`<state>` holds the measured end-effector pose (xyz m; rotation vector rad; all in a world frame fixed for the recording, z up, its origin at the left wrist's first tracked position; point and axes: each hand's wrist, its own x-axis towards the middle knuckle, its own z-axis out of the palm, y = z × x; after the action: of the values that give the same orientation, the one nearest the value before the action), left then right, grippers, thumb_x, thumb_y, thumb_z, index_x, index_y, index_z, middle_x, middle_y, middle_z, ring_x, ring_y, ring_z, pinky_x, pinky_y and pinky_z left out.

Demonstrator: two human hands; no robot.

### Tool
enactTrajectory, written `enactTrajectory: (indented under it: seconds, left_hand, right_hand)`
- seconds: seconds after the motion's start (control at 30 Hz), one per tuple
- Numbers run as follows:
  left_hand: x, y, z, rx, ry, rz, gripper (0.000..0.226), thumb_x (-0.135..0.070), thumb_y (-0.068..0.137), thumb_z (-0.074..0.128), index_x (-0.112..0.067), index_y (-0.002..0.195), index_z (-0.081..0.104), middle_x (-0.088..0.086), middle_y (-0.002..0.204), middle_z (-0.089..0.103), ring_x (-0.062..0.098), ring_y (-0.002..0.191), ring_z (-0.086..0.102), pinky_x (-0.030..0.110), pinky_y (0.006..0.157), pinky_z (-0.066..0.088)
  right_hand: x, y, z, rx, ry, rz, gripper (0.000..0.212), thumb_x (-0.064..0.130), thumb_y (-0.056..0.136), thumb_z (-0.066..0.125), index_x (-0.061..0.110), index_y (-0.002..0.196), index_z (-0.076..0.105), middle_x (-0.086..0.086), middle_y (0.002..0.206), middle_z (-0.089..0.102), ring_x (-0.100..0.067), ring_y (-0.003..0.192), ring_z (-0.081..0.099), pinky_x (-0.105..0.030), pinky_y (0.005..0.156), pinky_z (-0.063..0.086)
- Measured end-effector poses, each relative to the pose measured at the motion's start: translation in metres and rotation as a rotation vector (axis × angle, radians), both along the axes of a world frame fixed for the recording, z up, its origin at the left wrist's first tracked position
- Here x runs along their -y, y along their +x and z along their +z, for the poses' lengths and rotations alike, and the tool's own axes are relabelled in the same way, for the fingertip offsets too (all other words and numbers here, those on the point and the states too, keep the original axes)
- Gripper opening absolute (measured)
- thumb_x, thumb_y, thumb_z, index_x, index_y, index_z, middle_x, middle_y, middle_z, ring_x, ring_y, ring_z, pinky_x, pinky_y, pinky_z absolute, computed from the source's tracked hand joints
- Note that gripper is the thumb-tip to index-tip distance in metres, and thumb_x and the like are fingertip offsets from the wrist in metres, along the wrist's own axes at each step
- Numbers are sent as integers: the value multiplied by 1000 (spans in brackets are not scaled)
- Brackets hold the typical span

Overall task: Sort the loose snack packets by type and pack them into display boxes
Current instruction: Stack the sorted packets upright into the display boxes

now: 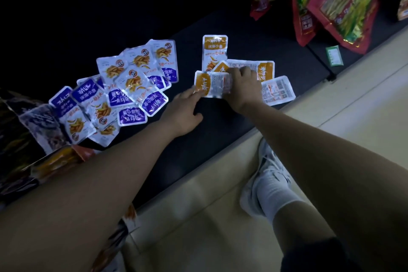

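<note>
Left forearm (99, 183) nearest, reaching over the dark shelf (220, 134). The left hand (183, 112) has fingers fairly straight, tips touching the edge of a face-down orange packet (210, 86); the right hand (241, 87) has fingers curled onto that packet among the other orange packets (214, 51), well apart from the purple packets (123, 93) heaped to the left. Packets look light, floppy and slick, so likely best pinched at the flat sealed edge.

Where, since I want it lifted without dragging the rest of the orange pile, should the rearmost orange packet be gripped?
Pinch its far sealed edge, coming down from the back of the shelf. The rearmost orange packet lies flat with that end free, while its near end is overlapped by the other orange packets, which the right hand grips.
</note>
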<state>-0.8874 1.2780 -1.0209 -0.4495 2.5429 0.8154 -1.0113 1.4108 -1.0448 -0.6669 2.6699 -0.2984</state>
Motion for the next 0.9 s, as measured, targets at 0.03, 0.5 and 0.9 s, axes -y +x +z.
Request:
enactTrajectory:
  seconds: [0.03,0.5,0.9]
  left_hand:
    - [1,-3,-3,-3,-12,10,66,-20,92,56,-25,151,26,0,159,16,26,144,15,33,115,19]
    - [2,-5,18,-105,1204,1210,52,-56,95,41,-9,110,57,18,101,68,29,92,69,39,76,59]
    - [12,45,22,-86,974,1150,10,-20,97,56,-18,106,60,8,102,69,22,85,68,39,76,57]
  right_hand:
    - [-2,2,-3,-22,-12,-14,72,31,83,69,15,143,33,-15,139,37,-33,128,34,-41,103,33]
    - [20,22,27,551,-643,85,25,-2,79,63,16,90,50,0,83,58,-16,79,56,-32,72,47]
    - [19,47,45,706,-412,21,53,10,86,70,12,134,47,-4,113,56,-18,107,54,-30,92,46]
